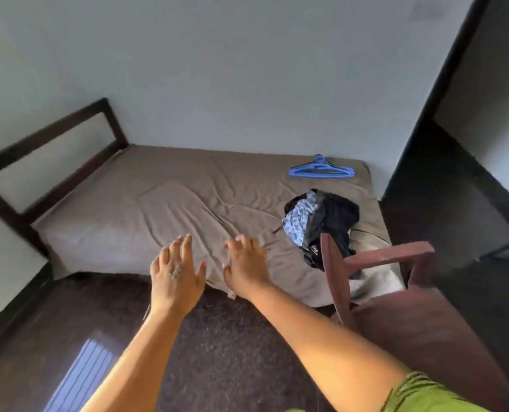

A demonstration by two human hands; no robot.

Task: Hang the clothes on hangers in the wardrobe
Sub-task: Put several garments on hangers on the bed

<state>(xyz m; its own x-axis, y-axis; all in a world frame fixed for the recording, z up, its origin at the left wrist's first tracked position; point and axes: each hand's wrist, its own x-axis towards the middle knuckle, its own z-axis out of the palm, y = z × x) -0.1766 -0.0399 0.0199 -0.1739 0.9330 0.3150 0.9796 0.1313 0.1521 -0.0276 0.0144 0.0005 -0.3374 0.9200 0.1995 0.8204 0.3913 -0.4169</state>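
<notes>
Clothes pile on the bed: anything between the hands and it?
Nothing lies on the bedsheet between the right hand and the clothes pile. The reddish chair overlaps the pile's near edge, so reach over the bed from the left.

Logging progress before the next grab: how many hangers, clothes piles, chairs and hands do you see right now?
Blue hangers: 1 stack on the bed, the number in it unclear
Clothes pile: 1, dark and blue-patterned garments heaped together
Chair: 1, reddish
Hands: 2, left hand and right hand, both empty
Total: 5
</notes>
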